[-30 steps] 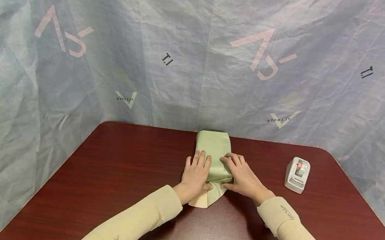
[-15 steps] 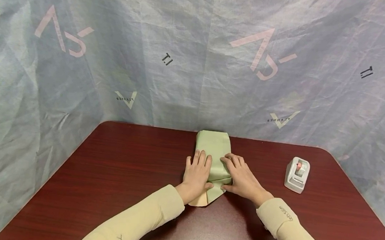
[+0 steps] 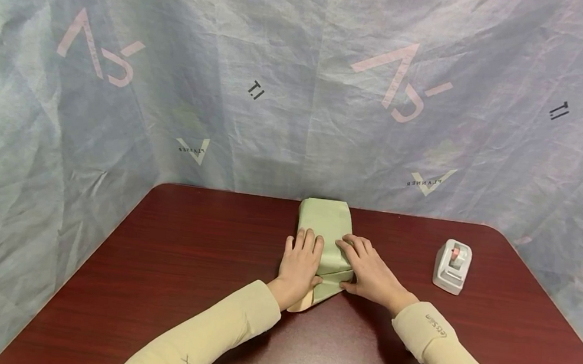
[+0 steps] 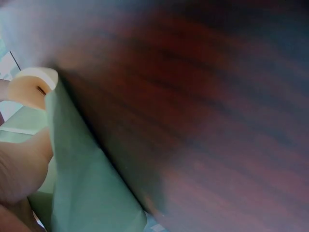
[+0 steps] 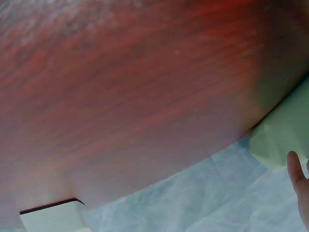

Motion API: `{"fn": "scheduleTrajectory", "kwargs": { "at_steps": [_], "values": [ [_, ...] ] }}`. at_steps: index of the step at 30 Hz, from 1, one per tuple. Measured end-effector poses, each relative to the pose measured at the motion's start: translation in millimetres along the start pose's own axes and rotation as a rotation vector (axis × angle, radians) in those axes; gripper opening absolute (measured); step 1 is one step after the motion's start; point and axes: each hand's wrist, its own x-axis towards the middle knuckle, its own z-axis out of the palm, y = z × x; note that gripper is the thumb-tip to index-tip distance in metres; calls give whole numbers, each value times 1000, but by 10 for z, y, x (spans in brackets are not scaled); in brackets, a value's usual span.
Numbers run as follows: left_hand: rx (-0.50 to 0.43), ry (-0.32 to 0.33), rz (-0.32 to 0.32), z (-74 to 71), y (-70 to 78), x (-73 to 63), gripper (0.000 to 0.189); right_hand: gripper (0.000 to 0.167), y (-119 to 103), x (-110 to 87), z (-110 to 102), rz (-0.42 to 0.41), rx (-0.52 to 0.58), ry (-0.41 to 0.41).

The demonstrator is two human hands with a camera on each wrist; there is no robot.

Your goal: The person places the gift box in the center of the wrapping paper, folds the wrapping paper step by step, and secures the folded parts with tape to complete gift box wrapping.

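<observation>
A block-shaped parcel wrapped in light green paper (image 3: 324,218) lies at the far middle of the table. Across its left top edge rests my left hand (image 3: 300,266), fingers straight, with the thumb at the near end. My right hand (image 3: 374,272) lies along the right side, fingertips on the top edge and thumb against the creased green end flap (image 3: 328,288). Below the left thumb, a cream-coloured underside of the paper (image 3: 302,302) sticks out toward me. The left wrist view shows the parcel's green side (image 4: 82,183) close up, with a curled paper end (image 4: 29,89) beyond it.
A white tape dispenser (image 3: 452,267) stands toward the right side of the dark red wooden table (image 3: 184,242). Behind the table's far edge hangs a grey-blue printed cloth (image 3: 275,133).
The paper's near end has folded further in: its right lower edge now slants up toward my right thumb, and less cream shows. Both hands stay nearly in place on the parcel.
</observation>
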Motion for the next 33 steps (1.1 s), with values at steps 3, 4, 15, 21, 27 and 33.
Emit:
{"fn": "scheduleTrajectory", "kwargs": {
  "at_steps": [3, 4, 15, 21, 27, 33],
  "values": [
    [12, 3, 1, 2, 3, 1, 92, 91, 21, -7, -20, 3, 62, 9],
    [14, 3, 0, 1, 4, 1, 92, 91, 28, -9, -25, 3, 80, 11],
    [23, 10, 9, -35, 3, 1, 90, 93, 18, -23, 27, -33, -79, 19],
    [-18, -34, 24, -73, -29, 5, 89, 94, 51, -30, 30, -42, -31, 30],
    [-123, -73, 30, -74, -86, 26, 92, 94, 53, -29, 19, -59, -54, 30],
    [-137, -85, 43, -44, -105, 60, 99, 96, 63, -21, -31, 15, 95, 31]
  ]
}}
